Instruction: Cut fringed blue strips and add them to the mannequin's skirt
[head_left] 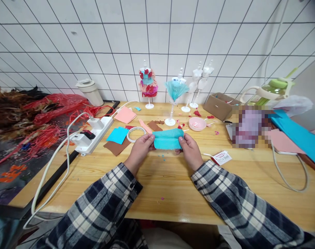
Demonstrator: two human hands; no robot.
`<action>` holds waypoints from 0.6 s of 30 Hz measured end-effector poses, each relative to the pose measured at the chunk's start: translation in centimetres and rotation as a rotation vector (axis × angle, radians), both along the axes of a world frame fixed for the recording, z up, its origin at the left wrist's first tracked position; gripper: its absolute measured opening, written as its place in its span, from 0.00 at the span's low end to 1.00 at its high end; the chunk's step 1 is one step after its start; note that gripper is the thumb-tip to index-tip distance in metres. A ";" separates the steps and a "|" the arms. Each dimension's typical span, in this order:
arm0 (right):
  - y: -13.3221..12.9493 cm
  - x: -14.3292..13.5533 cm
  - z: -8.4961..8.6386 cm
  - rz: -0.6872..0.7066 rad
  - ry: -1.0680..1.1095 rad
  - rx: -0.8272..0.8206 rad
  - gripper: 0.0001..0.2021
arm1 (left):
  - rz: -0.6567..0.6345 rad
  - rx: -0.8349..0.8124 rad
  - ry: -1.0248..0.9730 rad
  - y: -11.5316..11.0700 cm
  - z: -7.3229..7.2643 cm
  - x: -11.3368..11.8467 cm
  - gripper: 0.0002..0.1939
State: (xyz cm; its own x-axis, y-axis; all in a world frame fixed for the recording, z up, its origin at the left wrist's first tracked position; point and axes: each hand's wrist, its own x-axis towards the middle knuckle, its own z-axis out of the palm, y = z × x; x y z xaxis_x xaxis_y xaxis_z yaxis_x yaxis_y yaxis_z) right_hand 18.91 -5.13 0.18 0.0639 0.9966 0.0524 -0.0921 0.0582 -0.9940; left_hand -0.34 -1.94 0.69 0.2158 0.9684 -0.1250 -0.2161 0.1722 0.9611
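Stretched between my two hands is a strip of turquoise crepe paper [168,139], its lower edge finely fringed. My left hand [143,147] pinches the strip's left end, thumb on top. At the right end my right hand [190,149] grips it the same way. Just beyond the strip stands a small white mannequin [170,110] wearing a turquoise paper skirt. Left of it is another mannequin [148,84] dressed in red, pink and blue ruffles. Two bare white mannequins [195,81] stand behind to the right. A roll of tape [128,135] lies near my left hand.
A pink bowl [197,123] and a cardboard box [219,105] sit at the back right. Left are blue paper squares [117,135], pink paper [125,114] and a power strip [95,136] with looping white cables. A paper tag [222,157] lies right of my hand.
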 end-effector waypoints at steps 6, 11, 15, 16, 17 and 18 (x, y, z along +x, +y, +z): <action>-0.1 -0.2 0.0 0.060 0.018 0.011 0.17 | -0.263 -0.070 -0.267 -0.7 0.4 0.0 0.25; -0.2 -0.1 -0.4 0.011 -0.148 0.036 0.16 | -0.393 -0.170 -0.343 -0.9 0.3 -0.1 0.33; -0.3 0.1 -0.8 0.021 -0.254 0.057 0.16 | -0.406 -0.176 -0.271 -1.1 0.5 0.1 0.30; -0.3 0.1 -0.8 0.036 -0.244 0.051 0.16 | -0.401 -0.182 -0.237 -1.2 0.5 0.3 0.29; -0.3 0.1 -0.8 0.051 -0.226 0.043 0.16 | -0.390 -0.195 -0.207 -1.2 0.5 0.4 0.28; -0.3 0.0 -0.7 0.062 -0.205 0.035 0.16 | -0.377 -0.211 -0.183 -1.3 0.4 0.4 0.27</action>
